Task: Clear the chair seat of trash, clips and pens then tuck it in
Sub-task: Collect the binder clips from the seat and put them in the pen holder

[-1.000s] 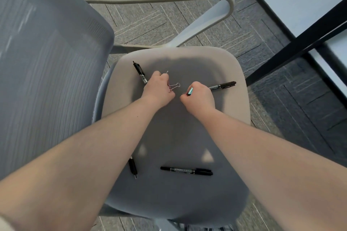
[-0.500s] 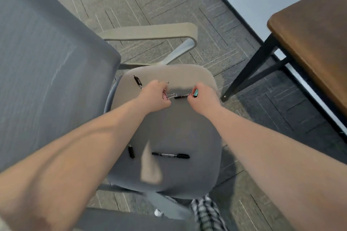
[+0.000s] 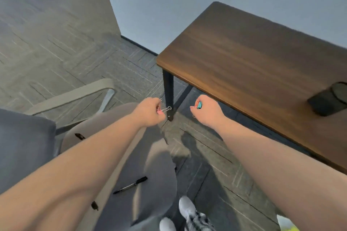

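My left hand point(image 3: 151, 112) is raised above the far edge of the grey chair seat point(image 3: 150, 174), closed on a pink binder clip point(image 3: 165, 109) whose wire handles stick out. My right hand point(image 3: 205, 111) is off the seat, near the wooden table's front edge, closed on a teal binder clip point(image 3: 199, 105). On the seat lies a black pen point(image 3: 131, 185). Two more black pens point(image 3: 79, 136) point(image 3: 94, 205) show partly beside my left forearm, which hides the rest of them.
A brown wooden table point(image 3: 253, 58) on black legs point(image 3: 168, 95) stands to the right, with a dark object point(image 3: 328, 99) on it. The chair's grey backrest point(image 3: 24, 146) and beige armrest point(image 3: 71, 95) are at left. White shoes point(image 3: 185, 210) stand below on grey carpet.
Both hands have lifted off the seat with the clips and moved right toward the table. The view has swung up and right, bringing the tabletop into sight.
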Demonstrator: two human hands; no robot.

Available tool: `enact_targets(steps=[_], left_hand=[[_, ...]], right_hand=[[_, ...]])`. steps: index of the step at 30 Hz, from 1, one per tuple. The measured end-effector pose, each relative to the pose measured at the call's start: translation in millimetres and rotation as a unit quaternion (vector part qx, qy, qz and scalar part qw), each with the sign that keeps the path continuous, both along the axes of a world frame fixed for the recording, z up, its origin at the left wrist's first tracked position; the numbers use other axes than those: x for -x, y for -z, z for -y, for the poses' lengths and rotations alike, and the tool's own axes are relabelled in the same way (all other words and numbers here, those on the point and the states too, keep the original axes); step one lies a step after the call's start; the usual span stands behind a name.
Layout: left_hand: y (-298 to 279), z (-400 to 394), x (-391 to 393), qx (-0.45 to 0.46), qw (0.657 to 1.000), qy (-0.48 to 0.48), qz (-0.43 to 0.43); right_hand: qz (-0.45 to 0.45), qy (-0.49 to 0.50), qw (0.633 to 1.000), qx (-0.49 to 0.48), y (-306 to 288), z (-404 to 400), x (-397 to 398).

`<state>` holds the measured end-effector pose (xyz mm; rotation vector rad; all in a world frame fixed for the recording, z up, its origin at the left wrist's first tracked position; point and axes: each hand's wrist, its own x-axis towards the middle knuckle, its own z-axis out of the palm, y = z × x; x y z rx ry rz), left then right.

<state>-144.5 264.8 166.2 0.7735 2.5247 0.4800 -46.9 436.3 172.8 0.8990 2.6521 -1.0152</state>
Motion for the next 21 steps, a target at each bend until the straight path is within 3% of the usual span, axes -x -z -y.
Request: enact_targets(steps=[11, 21], left_hand=[[-63, -198, -90, -0.017, 0.982, 0.185, 0.015], [-90, -377, -164, -0.040, 0.973, 0.226, 0.019]], right_hand=[[-0.052, 0.159, 0.986, -0.002, -64, -149, -135], [-0.088, 0.239, 0.967, -0.028, -90, -315, -219]])
